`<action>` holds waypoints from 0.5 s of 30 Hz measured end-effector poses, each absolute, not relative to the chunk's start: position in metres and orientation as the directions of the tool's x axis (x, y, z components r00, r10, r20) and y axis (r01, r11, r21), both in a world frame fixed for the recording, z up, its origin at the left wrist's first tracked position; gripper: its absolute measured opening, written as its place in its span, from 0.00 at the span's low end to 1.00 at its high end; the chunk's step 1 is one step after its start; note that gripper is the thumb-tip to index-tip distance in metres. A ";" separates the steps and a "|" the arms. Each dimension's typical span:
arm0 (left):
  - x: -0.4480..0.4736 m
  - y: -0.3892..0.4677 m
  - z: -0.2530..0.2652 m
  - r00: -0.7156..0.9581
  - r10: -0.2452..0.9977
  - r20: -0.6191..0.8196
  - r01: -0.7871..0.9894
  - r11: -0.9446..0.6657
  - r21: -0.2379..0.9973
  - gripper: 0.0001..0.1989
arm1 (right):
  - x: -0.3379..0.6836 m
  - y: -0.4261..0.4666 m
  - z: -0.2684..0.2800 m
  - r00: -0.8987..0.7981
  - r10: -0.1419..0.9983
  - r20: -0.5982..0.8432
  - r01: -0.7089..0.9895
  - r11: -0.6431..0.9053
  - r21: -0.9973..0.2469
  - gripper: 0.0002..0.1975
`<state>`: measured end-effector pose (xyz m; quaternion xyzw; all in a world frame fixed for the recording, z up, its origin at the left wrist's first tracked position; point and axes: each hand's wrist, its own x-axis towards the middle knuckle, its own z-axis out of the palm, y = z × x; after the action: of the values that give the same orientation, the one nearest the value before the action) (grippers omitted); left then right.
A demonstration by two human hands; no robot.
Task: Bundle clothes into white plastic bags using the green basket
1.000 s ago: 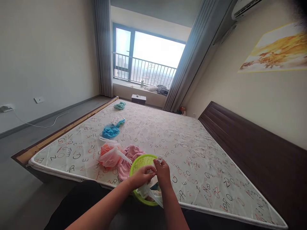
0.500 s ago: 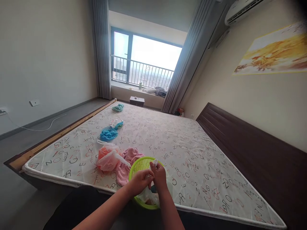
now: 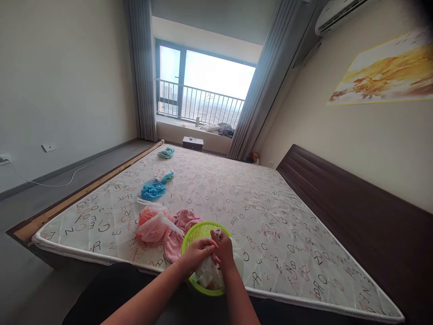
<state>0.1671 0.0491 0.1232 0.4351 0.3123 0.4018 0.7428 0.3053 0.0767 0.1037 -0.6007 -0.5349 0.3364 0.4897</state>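
Both hands are over a lime-green plastic basket at the mattress's near edge. A whitish translucent plastic bag hangs from them into the basket; its contents are hard to make out. My left hand is closed on the gathered part of the bag. Beside it, my right hand grips the bag's top, and a white twisted end pokes up above the fist. Left of the basket lies a crumpled pink towel. A tied translucent bag with orange-red contents rests against the towel.
Farther along the mattress lie a blue plastic bag and a teal bundle. A dark wooden headboard stands on the right. A wooden bed rail runs along the left. Near the window is a small nightstand.
The hands have shifted only slightly. More of the whitish bag shows below my left hand, and the white end above my right hand sits a little lower.
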 end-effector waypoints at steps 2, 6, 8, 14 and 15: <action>0.167 0.049 0.124 0.505 0.855 -0.122 -0.325 0.319 0.890 0.29 | 0.308 0.078 0.100 0.173 0.979 0.111 0.321 0.051 -0.946 0.30; 0.161 0.051 0.123 0.598 0.785 -0.161 -0.082 0.260 0.962 0.25 | 0.315 0.081 0.096 0.172 0.980 0.098 0.327 0.037 -0.944 0.32; 0.157 0.051 0.121 0.632 0.754 -0.180 0.196 0.069 0.978 0.19 | 0.318 0.082 0.098 0.097 0.993 0.064 0.320 0.029 -0.947 0.35; 0.155 0.057 0.105 0.336 0.931 -0.140 0.522 -0.061 0.851 0.20 | 0.321 0.081 0.111 0.066 0.991 0.116 0.288 0.093 -0.953 0.38; 0.156 0.059 0.103 0.298 0.944 -0.141 0.517 -0.035 0.855 0.22 | 0.320 0.081 0.113 0.090 0.985 0.145 0.302 0.112 -0.947 0.37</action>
<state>0.1556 0.0585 0.1030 0.6767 0.5399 0.2444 0.4369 0.3197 0.0808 0.1129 -0.5624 -0.5722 0.3574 0.4781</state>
